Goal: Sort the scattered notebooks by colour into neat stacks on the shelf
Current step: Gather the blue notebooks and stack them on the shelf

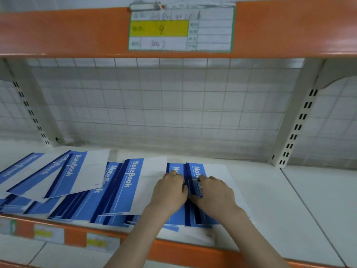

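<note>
Observed on the white metal shelf board (280, 200) with its orange front edge: a run of thin blue-and-white paper notebooks, each printed "NoteBook" in white on a blue band along the spine side.

The left hand (170, 192) and the right hand (214, 192) lie side by side, nearly touching, on the small stack of blue notebooks at centre (195, 213). The left hand's fingers curl down over the left notebook of that stack; the right hand lies flatter on the top notebook, thumb towards the left hand, fingers bent over its blue band. Whether either hand actually grips a cover or merely presses on it cannot be determined from this angle (the fingertips are blurred against the print).

Just to the left of the hands, a second pile of blue notebooks (123, 190) lies roughly squared, its white cover edge reaching under the left hand. Further left, a loose fan of blue notebooks (63, 175) lies skewed, overlapping one another at differing angles.

The right part of the shelf board carries no notebooks. Behind stands a white wire grid back panel (173, 105). Above, an orange shelf rail bears a white paper label with a yellow field (160, 29) marked "9".
</note>
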The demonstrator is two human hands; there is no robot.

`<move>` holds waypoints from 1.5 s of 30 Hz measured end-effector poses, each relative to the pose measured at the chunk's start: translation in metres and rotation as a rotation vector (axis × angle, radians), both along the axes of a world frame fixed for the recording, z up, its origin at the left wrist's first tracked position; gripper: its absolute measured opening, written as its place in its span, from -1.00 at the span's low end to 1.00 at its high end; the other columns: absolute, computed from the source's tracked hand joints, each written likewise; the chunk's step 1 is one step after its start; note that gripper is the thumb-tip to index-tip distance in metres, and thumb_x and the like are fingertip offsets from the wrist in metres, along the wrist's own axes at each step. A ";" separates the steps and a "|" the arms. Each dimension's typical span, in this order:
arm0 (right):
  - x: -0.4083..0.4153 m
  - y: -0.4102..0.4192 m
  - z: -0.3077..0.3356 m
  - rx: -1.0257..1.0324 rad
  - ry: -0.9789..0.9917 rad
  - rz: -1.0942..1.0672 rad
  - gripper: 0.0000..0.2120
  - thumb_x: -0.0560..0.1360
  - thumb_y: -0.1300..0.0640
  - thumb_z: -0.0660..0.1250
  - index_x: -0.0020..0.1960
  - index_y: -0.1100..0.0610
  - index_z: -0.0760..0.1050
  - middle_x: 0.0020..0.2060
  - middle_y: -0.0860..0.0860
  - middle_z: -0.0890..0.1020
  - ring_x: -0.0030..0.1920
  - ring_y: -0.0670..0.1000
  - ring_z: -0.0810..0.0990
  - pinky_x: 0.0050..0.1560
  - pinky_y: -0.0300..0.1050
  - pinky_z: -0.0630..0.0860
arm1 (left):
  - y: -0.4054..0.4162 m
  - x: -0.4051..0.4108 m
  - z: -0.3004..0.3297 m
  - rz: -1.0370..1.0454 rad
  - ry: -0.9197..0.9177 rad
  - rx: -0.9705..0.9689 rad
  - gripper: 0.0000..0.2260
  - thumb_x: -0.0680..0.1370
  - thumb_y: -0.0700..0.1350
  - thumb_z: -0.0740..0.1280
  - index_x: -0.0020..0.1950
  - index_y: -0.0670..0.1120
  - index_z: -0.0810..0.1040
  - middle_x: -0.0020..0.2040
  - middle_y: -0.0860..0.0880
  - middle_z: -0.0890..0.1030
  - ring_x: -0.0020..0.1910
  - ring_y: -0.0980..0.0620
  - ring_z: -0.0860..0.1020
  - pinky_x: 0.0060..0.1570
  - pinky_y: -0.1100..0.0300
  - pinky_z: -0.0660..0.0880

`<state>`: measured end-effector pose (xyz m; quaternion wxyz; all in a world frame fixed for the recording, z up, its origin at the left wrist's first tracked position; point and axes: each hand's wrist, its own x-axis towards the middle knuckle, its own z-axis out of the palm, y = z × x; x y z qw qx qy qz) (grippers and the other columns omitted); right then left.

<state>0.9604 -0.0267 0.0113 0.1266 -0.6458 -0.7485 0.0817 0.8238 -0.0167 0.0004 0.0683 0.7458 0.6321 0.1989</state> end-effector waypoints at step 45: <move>-0.021 0.007 0.032 -0.051 0.109 0.032 -0.74 0.53 0.23 0.02 -0.32 0.07 0.14 -0.20 0.10 0.50 -0.22 0.14 0.41 -0.24 -0.10 0.31 | -0.007 0.008 -0.002 -0.220 -0.938 -0.159 -0.76 0.53 -0.35 0.21 -0.15 -0.03 0.53 -0.23 0.07 0.61 -0.19 0.19 0.57 -0.15 0.32 0.48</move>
